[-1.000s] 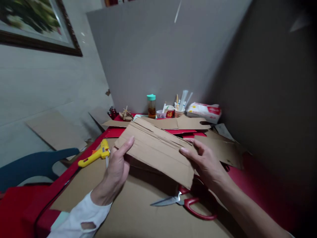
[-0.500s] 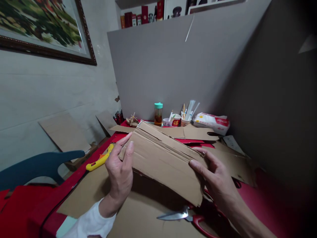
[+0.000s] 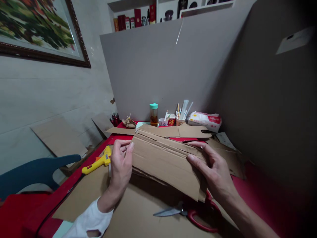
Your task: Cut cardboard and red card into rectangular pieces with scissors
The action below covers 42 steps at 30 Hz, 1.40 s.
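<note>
A folded piece of brown cardboard (image 3: pixel 163 165) is held up between my hands, creased along its upper side and tilted down to the right. My left hand (image 3: pixel 122 165) pinches its left end, thumb on the near face. At the right end, my right hand (image 3: pixel 210 165) grips it with the thumb in front and the fingers behind, partly hidden. Below it, red-handled scissors (image 3: pixel 185 211) lie on a large cardboard sheet (image 3: pixel 138 215). A yellow glue gun (image 3: pixel 99 162) rests left of my left hand.
Along the back of the red table (image 3: pixel 66 188) are a teal-lidded bottle (image 3: pixel 154 115), cups with sticks (image 3: pixel 181 119), a tissue pack (image 3: pixel 205 121) and cardboard strips (image 3: pixel 190 131). Grey panels (image 3: pixel 158 72) rise behind and at right. A blue chair (image 3: pixel 37 172) stands at left.
The cardboard has come down slightly at its left end and is less steeply tilted. Both hands keep their hold. The whole view has shifted a little.
</note>
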Each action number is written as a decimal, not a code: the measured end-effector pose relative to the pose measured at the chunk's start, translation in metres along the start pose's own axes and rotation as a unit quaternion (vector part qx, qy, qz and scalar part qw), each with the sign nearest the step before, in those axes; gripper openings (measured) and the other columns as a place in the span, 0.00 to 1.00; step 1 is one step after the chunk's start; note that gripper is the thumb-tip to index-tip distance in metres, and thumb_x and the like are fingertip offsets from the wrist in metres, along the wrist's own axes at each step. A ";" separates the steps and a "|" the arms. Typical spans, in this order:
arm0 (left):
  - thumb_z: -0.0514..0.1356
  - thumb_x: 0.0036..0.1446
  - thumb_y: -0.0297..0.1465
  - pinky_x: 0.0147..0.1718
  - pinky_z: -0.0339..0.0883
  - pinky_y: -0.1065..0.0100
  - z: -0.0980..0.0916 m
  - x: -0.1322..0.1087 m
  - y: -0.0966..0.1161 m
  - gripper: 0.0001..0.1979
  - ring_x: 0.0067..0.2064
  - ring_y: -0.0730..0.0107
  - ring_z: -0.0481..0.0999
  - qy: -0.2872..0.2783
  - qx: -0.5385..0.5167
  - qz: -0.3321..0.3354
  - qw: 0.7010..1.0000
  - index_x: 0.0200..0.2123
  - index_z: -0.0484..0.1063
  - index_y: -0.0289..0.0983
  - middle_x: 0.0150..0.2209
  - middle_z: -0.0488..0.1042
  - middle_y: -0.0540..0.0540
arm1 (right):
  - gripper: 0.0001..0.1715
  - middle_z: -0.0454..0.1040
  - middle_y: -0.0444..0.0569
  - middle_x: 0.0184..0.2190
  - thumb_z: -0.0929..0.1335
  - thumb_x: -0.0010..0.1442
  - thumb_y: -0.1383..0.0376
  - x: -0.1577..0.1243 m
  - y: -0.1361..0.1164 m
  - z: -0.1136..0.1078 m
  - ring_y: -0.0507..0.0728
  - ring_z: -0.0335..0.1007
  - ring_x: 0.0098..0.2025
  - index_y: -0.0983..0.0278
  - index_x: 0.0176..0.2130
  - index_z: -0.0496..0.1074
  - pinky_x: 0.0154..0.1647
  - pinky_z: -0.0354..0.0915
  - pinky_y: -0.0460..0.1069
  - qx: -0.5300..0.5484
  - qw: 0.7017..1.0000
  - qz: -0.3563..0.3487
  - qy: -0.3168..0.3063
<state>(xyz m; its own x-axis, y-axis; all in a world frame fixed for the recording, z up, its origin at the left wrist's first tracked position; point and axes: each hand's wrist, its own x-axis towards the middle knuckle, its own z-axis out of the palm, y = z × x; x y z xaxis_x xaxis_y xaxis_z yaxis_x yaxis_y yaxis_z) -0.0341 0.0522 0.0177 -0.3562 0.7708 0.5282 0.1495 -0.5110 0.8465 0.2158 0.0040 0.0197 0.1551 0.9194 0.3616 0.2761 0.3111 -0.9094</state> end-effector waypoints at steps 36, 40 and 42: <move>0.62 0.52 0.25 0.02 0.54 0.79 0.017 -0.023 0.029 0.26 0.15 0.80 0.64 -0.047 0.001 -0.083 0.995 0.56 0.75 0.44 0.30 0.74 0.52 | 0.06 0.72 0.42 0.32 0.71 0.56 0.61 0.010 0.002 0.004 0.54 0.66 0.36 0.61 0.33 0.72 0.44 0.62 0.51 0.106 0.992 -0.040 0.052; 0.65 0.51 0.27 0.04 0.54 0.80 0.017 -0.025 0.029 0.27 0.17 0.77 0.66 -0.032 0.007 -0.089 0.996 0.57 0.73 0.44 0.34 0.78 0.49 | 0.06 0.73 0.42 0.33 0.72 0.55 0.62 0.010 0.001 0.005 0.54 0.68 0.38 0.61 0.31 0.72 0.46 0.63 0.51 0.100 0.992 -0.048 0.062; 0.68 0.50 0.28 0.05 0.55 0.79 0.016 -0.026 0.028 0.30 0.18 0.76 0.66 -0.043 -0.008 -0.097 0.994 0.58 0.72 0.45 0.36 0.79 0.47 | 0.06 0.74 0.43 0.35 0.72 0.54 0.62 0.010 0.000 0.005 0.55 0.70 0.41 0.61 0.33 0.72 0.49 0.63 0.52 0.095 0.992 -0.054 0.067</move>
<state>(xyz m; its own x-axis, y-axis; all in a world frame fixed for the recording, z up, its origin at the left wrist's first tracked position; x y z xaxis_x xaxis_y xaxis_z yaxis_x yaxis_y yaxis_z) -0.0060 0.0240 0.0293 -0.2972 0.8845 0.3597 0.0716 -0.3550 0.9321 0.2125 0.0140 0.0223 0.2633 0.8414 0.4719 0.1160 0.4580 -0.8814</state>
